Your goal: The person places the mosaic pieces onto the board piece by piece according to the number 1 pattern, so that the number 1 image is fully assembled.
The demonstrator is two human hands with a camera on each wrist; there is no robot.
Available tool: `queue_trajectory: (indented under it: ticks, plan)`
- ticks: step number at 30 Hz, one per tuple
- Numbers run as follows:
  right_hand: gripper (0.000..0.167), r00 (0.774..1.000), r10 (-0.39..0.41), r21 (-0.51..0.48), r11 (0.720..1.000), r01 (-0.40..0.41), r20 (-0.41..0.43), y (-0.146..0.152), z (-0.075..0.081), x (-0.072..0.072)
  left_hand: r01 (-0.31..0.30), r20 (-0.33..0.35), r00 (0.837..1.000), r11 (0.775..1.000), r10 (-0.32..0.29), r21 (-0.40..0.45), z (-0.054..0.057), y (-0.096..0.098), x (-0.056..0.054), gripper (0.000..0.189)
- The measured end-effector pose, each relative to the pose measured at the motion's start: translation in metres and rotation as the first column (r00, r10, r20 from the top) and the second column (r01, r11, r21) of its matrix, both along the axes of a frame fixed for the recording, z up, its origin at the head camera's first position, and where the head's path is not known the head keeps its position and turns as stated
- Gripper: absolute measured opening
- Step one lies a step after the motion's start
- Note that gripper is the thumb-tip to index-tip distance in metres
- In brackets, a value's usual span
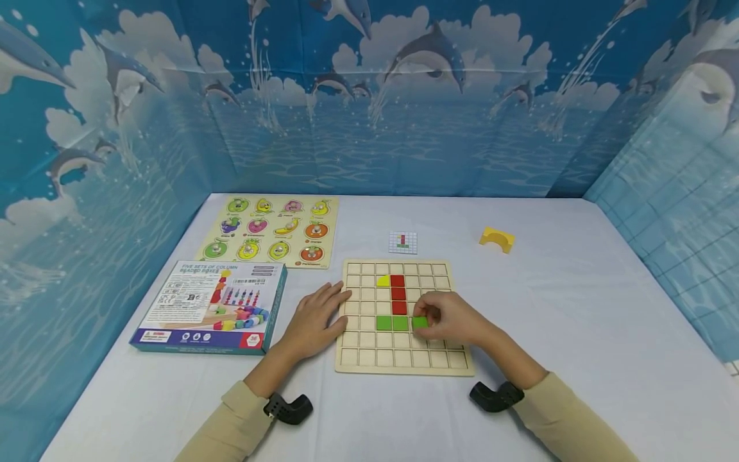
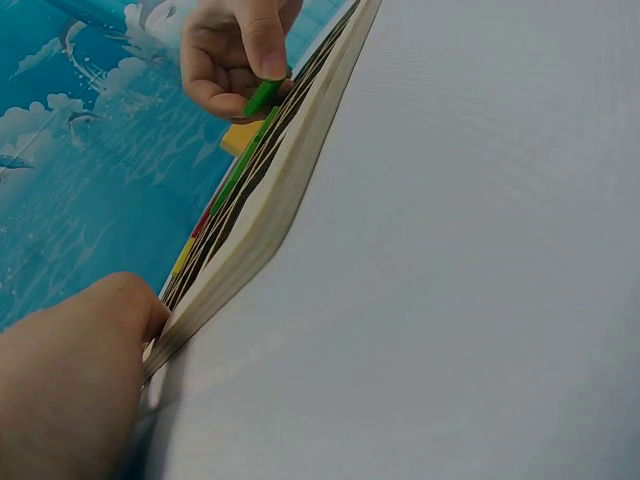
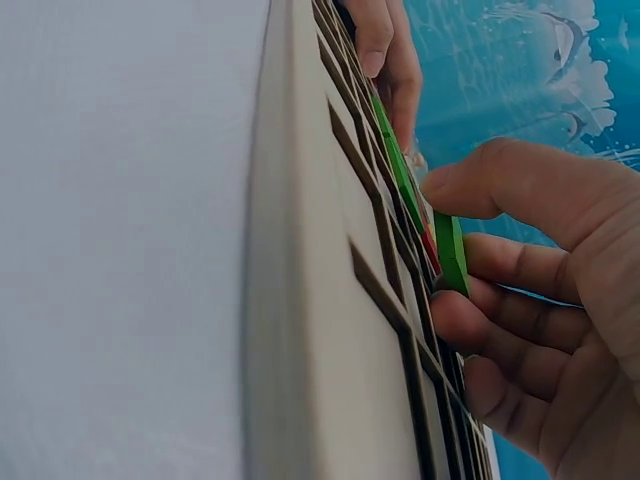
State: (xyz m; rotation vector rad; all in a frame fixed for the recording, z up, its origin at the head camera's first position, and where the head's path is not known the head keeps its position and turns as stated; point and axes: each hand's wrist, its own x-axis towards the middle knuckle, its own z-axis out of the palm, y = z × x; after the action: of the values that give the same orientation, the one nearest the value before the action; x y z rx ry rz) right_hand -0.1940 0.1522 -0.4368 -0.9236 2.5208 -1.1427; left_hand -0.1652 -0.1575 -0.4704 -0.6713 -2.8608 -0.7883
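A wooden grid board (image 1: 404,371) lies on the table in the head view. My right hand (image 1: 453,319) pinches a green square tile (image 3: 452,255) between thumb and fingers over the board's right half; the right wrist view has the tile tilted on edge. Just left of it, two green tiles (image 1: 391,323) sit side by side in the grid. Above them runs a column of red tiles (image 1: 398,294), with a yellow piece (image 1: 383,280) beside the top one. My left hand (image 1: 316,321) rests at the board's left edge, fingers extended, fingertips touching the rim.
Behind the board lies a small pattern card (image 1: 403,242). A yellow arch block (image 1: 497,239) stands at the back right. To the left are a boxed toy set (image 1: 210,308) and a fruit picture board (image 1: 268,231). A dolphin-print curtain (image 1: 369,141) surrounds the table's back and sides.
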Motion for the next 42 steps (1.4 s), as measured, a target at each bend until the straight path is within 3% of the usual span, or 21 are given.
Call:
queue_trajectory:
  ticks: [26,42]
  plan:
    - [0.021,0.996,-0.03,-0.007,1.0,0.029,-0.082,-0.0025,-0.0057,0.0029,-0.009,0.004,1.0,1.0,0.009,0.001,-0.0021,0.0004,-0.0007,0.052]
    - [0.022,0.998,-0.043,-0.013,0.999,0.042,-0.053,-0.0008,-0.0058,0.0028,-0.004,-0.009,1.0,1.0,0.004,0.014,-0.0026,-0.0001,0.0002,0.052]
